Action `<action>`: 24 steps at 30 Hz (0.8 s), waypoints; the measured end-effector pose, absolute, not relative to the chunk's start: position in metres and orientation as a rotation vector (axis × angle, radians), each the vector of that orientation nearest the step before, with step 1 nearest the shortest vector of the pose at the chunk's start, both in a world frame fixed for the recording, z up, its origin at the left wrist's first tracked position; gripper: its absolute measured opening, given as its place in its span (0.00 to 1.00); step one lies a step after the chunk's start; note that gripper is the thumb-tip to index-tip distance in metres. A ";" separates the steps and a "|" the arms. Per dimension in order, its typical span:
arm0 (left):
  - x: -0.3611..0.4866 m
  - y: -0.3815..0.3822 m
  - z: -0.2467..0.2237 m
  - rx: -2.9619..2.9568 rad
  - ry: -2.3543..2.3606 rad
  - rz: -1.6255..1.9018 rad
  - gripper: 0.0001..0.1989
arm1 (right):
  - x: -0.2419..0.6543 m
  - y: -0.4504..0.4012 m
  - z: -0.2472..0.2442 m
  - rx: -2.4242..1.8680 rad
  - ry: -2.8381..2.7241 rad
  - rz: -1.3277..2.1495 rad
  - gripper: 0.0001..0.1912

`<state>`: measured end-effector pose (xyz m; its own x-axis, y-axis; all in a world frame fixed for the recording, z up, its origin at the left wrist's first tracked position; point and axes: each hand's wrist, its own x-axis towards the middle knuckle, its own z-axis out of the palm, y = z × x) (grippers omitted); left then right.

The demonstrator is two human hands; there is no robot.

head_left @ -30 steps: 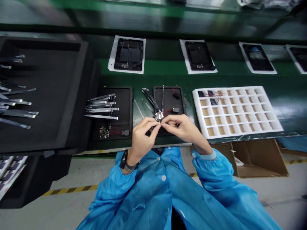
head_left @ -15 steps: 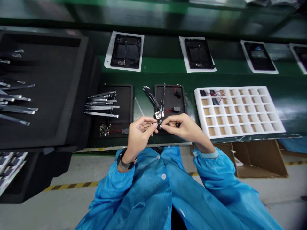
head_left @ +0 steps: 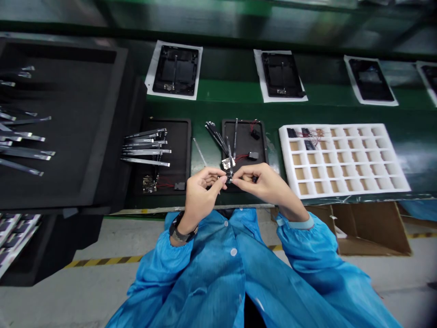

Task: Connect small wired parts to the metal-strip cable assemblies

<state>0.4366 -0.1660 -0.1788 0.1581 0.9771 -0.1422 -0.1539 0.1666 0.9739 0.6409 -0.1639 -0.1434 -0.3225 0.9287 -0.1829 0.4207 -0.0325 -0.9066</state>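
Note:
My left hand (head_left: 204,189) and my right hand (head_left: 264,182) meet over the front of a small black tray (head_left: 247,143). Between their pinched fingertips is a small circuit board (head_left: 230,177), partly hidden by the fingers. A dark flex cable (head_left: 230,150) appears to run up from it. Just beyond the fingers lies another small board (head_left: 227,163), pale and dotted. Several black ribbon cables (head_left: 215,136) fan out at the tray's left edge. On the tray, a small black speaker-like block (head_left: 253,155) has red wires, and a second black block (head_left: 255,134) sits farther back.
Left of the hands, another black tray (head_left: 180,159) holds ribbon cables (head_left: 146,146) and boards. A large black foam tray (head_left: 75,136) stands far left. A white compartment tray (head_left: 341,158) is at right. Tablet-like housings (head_left: 175,69) lie along the back.
The view has shifted slightly, so the bench items sit a little differently. Both hands remain pinched together at the small board, which looks slightly turned between the fingertips.

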 end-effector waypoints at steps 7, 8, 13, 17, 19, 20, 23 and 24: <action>0.437 -0.168 -0.177 1.029 1.061 1.067 0.06 | 0.639 -0.167 -0.142 -1.455 -1.756 1.307 0.12; 0.436 -0.168 -0.177 1.019 1.054 1.055 0.06 | 0.639 -0.167 -0.142 -1.453 -1.758 1.315 0.13; 0.432 -0.166 -0.175 1.004 1.029 0.998 0.07 | 0.638 -0.169 -0.140 -1.441 -1.753 1.345 0.14; 0.427 -0.164 -0.173 1.022 1.007 0.960 0.07 | 0.638 -0.170 -0.139 -1.434 -1.705 1.412 0.14; 0.424 -0.163 -0.171 1.010 0.978 0.922 0.07 | 0.639 -0.169 -0.139 -1.407 -1.655 1.477 0.14; 0.422 -0.163 -0.171 1.001 0.963 0.903 0.08 | 0.639 -0.169 -0.139 -1.388 -1.632 1.511 0.14; 0.419 -0.162 -0.169 0.979 0.923 0.861 0.09 | 0.641 -0.168 -0.141 -1.331 -1.589 1.601 0.16; 0.419 -0.162 -0.169 0.973 0.913 0.852 0.09 | 0.642 -0.169 -0.142 -1.318 -1.581 1.624 0.16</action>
